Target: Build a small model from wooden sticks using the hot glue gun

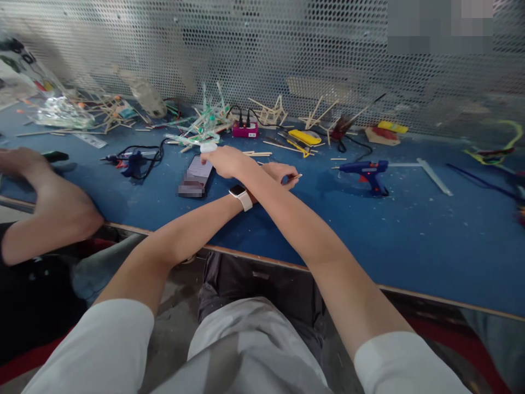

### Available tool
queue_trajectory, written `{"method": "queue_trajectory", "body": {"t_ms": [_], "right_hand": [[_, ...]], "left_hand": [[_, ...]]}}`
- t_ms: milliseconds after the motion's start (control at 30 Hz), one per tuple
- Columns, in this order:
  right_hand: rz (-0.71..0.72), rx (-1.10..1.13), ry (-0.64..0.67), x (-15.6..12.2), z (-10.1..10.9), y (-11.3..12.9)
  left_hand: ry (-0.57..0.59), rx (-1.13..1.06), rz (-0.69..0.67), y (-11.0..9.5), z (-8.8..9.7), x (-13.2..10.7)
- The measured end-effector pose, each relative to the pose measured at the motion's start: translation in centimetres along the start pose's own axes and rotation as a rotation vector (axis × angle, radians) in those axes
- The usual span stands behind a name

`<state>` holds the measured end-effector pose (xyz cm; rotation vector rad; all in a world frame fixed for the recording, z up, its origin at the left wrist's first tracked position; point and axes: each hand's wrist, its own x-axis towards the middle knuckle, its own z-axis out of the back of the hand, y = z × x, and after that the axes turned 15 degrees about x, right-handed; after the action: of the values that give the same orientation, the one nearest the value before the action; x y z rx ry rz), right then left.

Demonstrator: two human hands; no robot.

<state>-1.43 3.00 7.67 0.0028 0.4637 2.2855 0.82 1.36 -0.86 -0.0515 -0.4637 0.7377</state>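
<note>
My bare arms are crossed over the blue table. My left hand (pixel 282 173), its wrist in a watch (pixel 240 192) with a pale band, reaches to the right beneath my right forearm. Its fingers pinch a short thin wooden stick (pixel 298 177); part of the hand is hidden by the forearm. My right hand (pixel 227 161) extends to the left, a finger stretched over the upper right corner of a phone (pixel 197 171) lying on the table. A small white object (pixel 208 148) shows just beyond that finger; whether they touch, I cannot tell.
A blue glue gun (pixel 367 174) rests on the right, another glue gun (pixel 133 163) with its cable on the left. Along the perforated metal wall lie a purple power adapter (pixel 245 129), a yellow cutter (pixel 304 137) and stick frames (pixel 273 113). Another person's arm (pixel 53 202) is at left.
</note>
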Motion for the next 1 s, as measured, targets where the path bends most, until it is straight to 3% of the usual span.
{"method": "queue_trajectory", "body": {"t_ms": [300,600,1000], "right_hand": [[-0.022,0.046,-0.024,0.6,-0.3,-0.6],[-0.02,0.069,-0.02,0.6,-0.2,-0.6],[-0.025,0.064,-0.018,0.6,-0.2,-0.6]], "left_hand": [[0.032,-0.008,0.03,-0.4,0.5,-0.1],[-0.047,-0.1,-0.013,0.4,-0.4,0.0],[-0.064,-0.093,-0.016,0.6,-0.7,-0.1]]}}
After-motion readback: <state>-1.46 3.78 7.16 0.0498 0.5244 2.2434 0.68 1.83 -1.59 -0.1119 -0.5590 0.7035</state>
